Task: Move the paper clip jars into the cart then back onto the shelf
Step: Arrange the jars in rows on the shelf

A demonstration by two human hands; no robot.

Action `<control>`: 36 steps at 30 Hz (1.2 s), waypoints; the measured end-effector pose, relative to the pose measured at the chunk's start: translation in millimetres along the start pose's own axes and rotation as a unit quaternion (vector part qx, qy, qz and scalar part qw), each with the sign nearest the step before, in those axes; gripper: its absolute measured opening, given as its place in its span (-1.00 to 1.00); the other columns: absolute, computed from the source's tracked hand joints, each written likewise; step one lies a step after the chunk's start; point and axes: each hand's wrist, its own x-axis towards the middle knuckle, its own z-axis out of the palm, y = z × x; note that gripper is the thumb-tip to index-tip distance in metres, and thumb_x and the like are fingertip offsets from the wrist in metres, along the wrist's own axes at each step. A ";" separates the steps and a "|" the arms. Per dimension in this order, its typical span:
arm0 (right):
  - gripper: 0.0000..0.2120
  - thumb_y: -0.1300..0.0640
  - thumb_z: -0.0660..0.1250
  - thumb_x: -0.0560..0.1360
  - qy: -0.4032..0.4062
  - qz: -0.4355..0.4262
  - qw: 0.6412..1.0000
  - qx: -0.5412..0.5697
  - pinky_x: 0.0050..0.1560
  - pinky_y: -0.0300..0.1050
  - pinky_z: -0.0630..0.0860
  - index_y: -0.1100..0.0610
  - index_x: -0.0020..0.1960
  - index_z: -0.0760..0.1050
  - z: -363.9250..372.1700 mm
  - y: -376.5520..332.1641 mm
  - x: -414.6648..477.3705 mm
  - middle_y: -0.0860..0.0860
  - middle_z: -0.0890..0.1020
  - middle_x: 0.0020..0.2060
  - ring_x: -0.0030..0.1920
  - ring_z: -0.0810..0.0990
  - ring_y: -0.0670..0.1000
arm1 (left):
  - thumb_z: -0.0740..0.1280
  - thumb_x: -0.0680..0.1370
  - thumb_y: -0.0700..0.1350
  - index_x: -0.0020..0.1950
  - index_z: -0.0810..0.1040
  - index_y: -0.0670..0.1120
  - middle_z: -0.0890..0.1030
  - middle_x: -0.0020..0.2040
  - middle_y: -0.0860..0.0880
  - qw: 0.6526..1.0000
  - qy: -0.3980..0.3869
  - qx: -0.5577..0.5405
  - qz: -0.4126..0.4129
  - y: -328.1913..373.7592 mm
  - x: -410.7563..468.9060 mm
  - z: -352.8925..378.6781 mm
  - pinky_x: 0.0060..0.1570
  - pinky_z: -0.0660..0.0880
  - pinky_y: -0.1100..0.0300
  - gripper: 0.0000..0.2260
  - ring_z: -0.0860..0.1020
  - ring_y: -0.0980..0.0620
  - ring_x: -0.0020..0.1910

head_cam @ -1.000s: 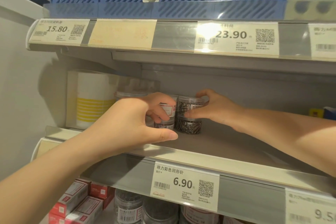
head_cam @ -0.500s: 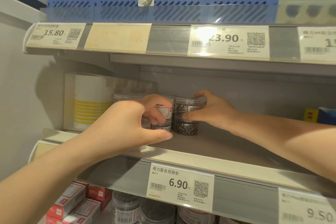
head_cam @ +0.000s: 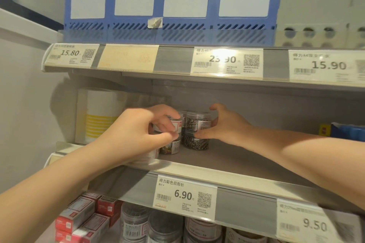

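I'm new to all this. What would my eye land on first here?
Two bare arms reach into the middle shelf: the left hand grips the top jar of one stack of paper clip jars, the right hand touches the neighbouring stack. Above stands a big blue file rack; a 6.90 price tag sits on the shelf edge below the hands.

A blue plastic file rack [head_cam: 169, 6] is standing up top, with a grey one [head_cam: 320, 6] sitting just beside it. Price tags reading 15.80 [head_cam: 71, 54] and 6.90 [head_cam: 185, 195] are hanging in rails. Red staple boxes [head_cam: 85, 217] are lying stacked at lower left.
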 end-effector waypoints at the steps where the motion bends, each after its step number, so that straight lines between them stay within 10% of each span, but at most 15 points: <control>1: -0.09 -0.11 0.53 0.28 -0.004 0.002 1.000 -0.007 -0.04 -0.24 0.34 0.07 0.46 0.13 -4.5 -1.4 -3.1 0.01 0.53 0.17 0.14 0.50 0.01 | 0.40 0.40 0.03 -0.10 0.49 0.23 0.60 -0.17 0.34 1.000 -0.003 0.010 0.000 3.7 -0.2 -0.3 -0.18 0.35 0.53 -0.84 0.53 0.36 -0.16; 13: -0.89 0.03 0.44 0.39 0.001 -0.071 0.997 -0.001 -0.29 -0.41 0.38 -0.08 -0.12 0.54 -70.5 -10.2 -117.6 -0.17 0.59 -0.26 -0.26 0.52 -0.22 | 0.35 0.45 0.04 -0.13 0.57 0.19 0.65 -0.16 0.21 0.997 0.006 -0.066 0.035 89.0 -24.2 29.9 -0.11 0.45 0.41 -0.95 0.57 0.28 -0.12; 24: -0.87 0.12 0.45 0.37 0.116 -0.062 0.990 0.054 -0.20 -0.40 0.47 -0.09 -0.23 0.56 -107.6 -31.4 -325.0 -0.11 0.65 -0.31 -0.26 0.58 -0.26 | 0.32 0.49 -0.04 -0.08 0.63 0.08 0.66 -0.14 0.19 0.970 -0.072 -0.214 0.092 194.6 -122.3 48.6 -0.05 0.52 0.29 -0.90 0.60 0.24 -0.11; 36: -0.80 0.23 0.41 0.41 0.247 0.163 0.955 0.018 -0.24 -0.32 0.47 -0.08 -0.25 0.55 -115.1 -93.1 -606.3 -0.06 0.62 -0.33 -0.29 0.55 -0.15 | 0.26 0.47 0.07 -0.03 0.59 0.12 0.63 -0.17 0.22 0.900 -0.173 -0.328 0.231 335.5 -291.7 42.3 -0.15 0.43 0.43 -0.84 0.57 0.30 -0.14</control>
